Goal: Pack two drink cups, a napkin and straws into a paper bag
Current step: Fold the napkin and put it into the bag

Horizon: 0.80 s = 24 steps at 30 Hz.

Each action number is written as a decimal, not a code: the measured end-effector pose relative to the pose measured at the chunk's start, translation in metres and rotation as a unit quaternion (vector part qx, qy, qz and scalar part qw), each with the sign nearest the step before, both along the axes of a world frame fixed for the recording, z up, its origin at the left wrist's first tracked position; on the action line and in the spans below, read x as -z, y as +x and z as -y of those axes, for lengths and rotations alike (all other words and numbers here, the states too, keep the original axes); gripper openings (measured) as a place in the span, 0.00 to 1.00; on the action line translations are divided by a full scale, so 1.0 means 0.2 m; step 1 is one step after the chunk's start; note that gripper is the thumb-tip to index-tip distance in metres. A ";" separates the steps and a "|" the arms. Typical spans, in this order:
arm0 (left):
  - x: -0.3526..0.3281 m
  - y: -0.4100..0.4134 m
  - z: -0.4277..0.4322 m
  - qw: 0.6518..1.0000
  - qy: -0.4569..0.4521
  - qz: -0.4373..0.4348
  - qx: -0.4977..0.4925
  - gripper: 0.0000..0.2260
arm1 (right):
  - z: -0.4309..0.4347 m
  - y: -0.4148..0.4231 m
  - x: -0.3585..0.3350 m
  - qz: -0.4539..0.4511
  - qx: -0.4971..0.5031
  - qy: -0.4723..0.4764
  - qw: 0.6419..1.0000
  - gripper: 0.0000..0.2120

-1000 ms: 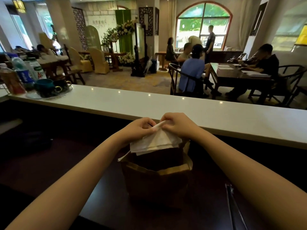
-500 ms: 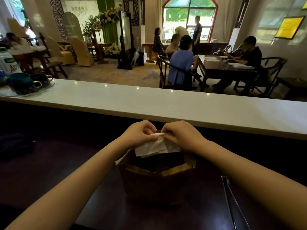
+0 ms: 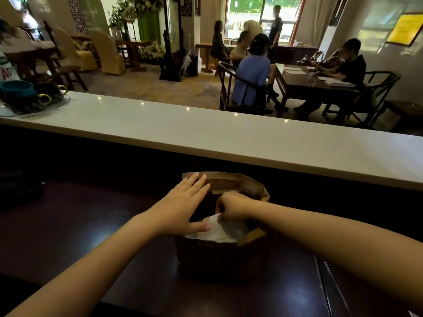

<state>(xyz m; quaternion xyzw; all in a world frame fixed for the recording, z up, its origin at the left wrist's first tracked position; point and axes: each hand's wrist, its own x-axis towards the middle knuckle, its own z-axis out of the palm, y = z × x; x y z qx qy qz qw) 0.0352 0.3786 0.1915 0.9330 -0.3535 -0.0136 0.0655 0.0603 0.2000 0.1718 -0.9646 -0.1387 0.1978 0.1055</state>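
A dark wooden worktop [image 3: 87,236] fills the lower half of the view, and behind it, toward twelve o'clock, runs a long pale counter ledge [image 3: 206,133] with a busy café room beyond. On the worktop, just below centre, stands an open brown paper bag [image 3: 219,259], upright, mouth facing up, its far lip folded outward toward twelve o'clock. The left hand [image 3: 183,207] is open, fingers spread, laid across the bag's nine o'clock rim, fingertips on the far lip and thumb on the near edge, apparently holding the mouth wide. The right hand [image 3: 231,208] reaches in from three o'clock and is curled closed with its fingers down inside the bag, pressing or pinching a white napkin [image 3: 219,229]. The napkin lies inside the bag against the near wall, at six o'clock from the right hand and touching it, its long axis running roughly nine to three, its upper edge level with the rim. The right hand is the nearer of the two to it, though the left thumb also touches it. The bag's depths are too dark to tell whether cups are inside. At the lower right, at about five o'clock from the bag and well apart from it, thin dark sticks, probably the straws [image 3: 322,291], lie on the worktop, long axis pointing roughly twelve to six; the right hand is the nearer to them, so they seem the likely next pickup.
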 end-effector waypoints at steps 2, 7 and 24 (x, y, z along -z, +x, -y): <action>0.01 0.00 -0.01 1.000 0.017 0.007 0.010 0.43 | -0.01 -0.02 0.08 0.020 0.038 -0.008 0.999 0.09; -0.01 -0.02 -0.01 0.999 0.029 0.007 0.032 0.44 | 0.02 -0.07 0.22 -0.010 0.043 -0.008 0.999 0.15; -0.04 0.06 -0.02 0.997 0.067 -0.019 0.032 0.51 | 0.18 -0.03 -0.12 -0.128 -0.049 -0.100 0.986 0.51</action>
